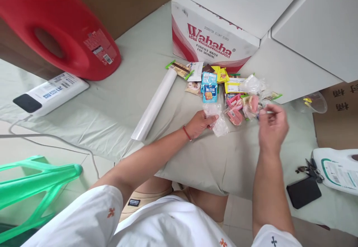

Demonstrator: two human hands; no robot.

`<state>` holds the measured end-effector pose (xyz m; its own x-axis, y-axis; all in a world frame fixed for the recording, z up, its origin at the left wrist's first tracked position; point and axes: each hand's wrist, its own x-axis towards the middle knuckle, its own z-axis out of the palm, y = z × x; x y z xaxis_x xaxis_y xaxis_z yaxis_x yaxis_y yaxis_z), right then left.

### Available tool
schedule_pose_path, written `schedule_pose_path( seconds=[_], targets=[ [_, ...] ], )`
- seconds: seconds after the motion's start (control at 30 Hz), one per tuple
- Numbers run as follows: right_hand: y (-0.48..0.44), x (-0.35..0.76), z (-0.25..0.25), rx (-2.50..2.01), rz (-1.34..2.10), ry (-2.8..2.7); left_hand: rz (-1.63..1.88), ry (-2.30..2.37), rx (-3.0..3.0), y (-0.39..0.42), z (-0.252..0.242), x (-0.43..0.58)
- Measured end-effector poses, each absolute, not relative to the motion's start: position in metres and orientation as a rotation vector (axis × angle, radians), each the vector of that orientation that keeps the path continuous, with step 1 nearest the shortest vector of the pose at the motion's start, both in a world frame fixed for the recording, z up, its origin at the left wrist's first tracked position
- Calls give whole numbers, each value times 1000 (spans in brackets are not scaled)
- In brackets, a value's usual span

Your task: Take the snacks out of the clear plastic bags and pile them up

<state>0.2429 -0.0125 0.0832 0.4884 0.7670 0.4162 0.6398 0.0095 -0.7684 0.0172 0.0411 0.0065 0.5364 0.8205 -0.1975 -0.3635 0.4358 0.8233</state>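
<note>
My left hand (199, 124) pinches a crumpled clear plastic bag (219, 122) between thumb and fingers, low over the cloth. To its right, my right hand (272, 127) is raised with curled fingers, thumb and forefinger close together, slightly blurred; whether anything small is between them I cannot make out. Just left of those fingers lies a clear wrapper with something pink inside (253, 105). Around both hands is a pile of snack packets: a blue packet (209, 92), a yellow packet (222, 74), pink packets (235, 115) and another crumpled clear bag (254, 84).
A white roll (155, 103) lies left of the pile. Behind stands a Wahaha carton (212, 38) beneath white boxes. A red jug (92, 49) and a white device (53, 92) are at left. At right are a black wallet-like item (304, 192), keys (310, 170) and a white bottle (335, 168).
</note>
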Motion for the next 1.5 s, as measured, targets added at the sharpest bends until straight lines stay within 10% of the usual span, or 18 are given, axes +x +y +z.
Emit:
schedule_pose_path(
  seconds=[0.13, 0.33, 0.83, 1.5],
  targets=[
    [-44, 175, 44, -1599, 400, -1645, 825, 624, 742, 38, 8, 17],
    [-47, 164, -9, -1414, 827, -840, 758, 583, 701, 40, 12, 11],
    [-43, 171, 10, -1347, 1133, -755, 599, 556, 1102, 35, 13, 12],
    [-48, 190, 13, -1592, 512, -850, 841, 732, 704, 44, 12, 11]
  ],
)
